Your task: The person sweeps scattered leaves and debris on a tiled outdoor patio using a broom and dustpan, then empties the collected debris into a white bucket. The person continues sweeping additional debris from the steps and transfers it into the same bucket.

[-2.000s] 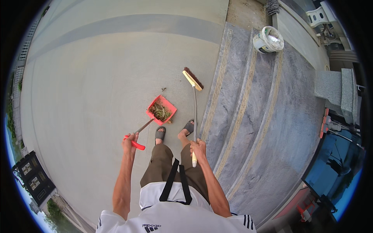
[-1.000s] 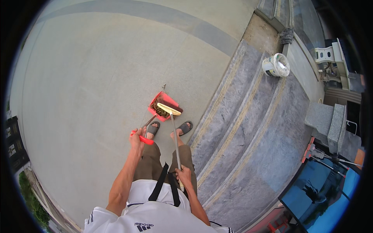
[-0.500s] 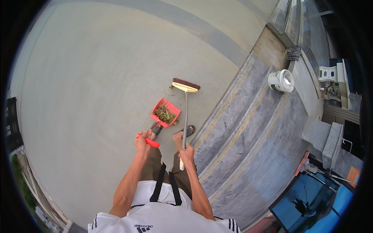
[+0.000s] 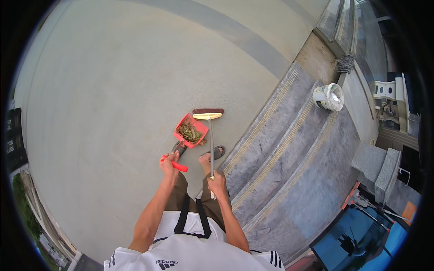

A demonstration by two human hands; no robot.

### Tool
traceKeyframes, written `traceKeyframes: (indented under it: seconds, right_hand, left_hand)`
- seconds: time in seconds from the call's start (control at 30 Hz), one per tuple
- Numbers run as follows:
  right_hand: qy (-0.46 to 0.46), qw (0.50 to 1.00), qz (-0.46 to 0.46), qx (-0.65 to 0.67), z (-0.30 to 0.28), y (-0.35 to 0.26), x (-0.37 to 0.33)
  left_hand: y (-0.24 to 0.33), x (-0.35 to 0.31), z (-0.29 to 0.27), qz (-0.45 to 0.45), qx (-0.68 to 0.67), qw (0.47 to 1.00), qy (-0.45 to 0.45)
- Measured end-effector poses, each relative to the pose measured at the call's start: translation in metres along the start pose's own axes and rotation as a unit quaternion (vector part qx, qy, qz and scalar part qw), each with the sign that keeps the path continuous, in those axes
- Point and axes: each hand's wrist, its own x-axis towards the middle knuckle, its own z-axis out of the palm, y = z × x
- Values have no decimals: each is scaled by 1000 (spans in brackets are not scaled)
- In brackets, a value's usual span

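My left hand [image 4: 169, 163] is closed on the red handle of a dustpan [image 4: 203, 137]. The red pan rests low by my feet and holds a heap of dry grass and leaves [image 4: 189, 132]. My right hand [image 4: 217, 184] grips the grey pole of a broom [image 4: 211, 143] near its upper end. The broom's pale yellow head [image 4: 207, 116] with dark red-brown bristles lies on the floor, right at the far right corner of the pan. A few bits of debris [image 4: 202, 142] show at the pan's near right corner.
Grey stone steps [image 4: 275, 153] with yellow-lined edges rise on my right. A white bucket [image 4: 328, 97] sits on them. My sandalled foot [image 4: 218, 152] stands on the concrete floor [image 4: 99, 113] beside the lowest step. Grey stone blocks [image 4: 375, 167] are at the far right.
The broom head has moved left and nearer to me, up to the dustpan's edge. My left hand and the dustpan have barely shifted.
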Motion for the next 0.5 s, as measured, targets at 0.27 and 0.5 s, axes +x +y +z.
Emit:
traceKeyframes:
  seconds: [0.27, 0.5]
  right_hand:
    - [-69, 977, 102, 173, -57, 61, -79]
    - [-39, 958, 72, 276, -135, 121, -127]
  left_hand:
    - [-7, -22, 19, 1, 39, 998, -44]
    - [-26, -56, 48, -1, 45, 993, -108]
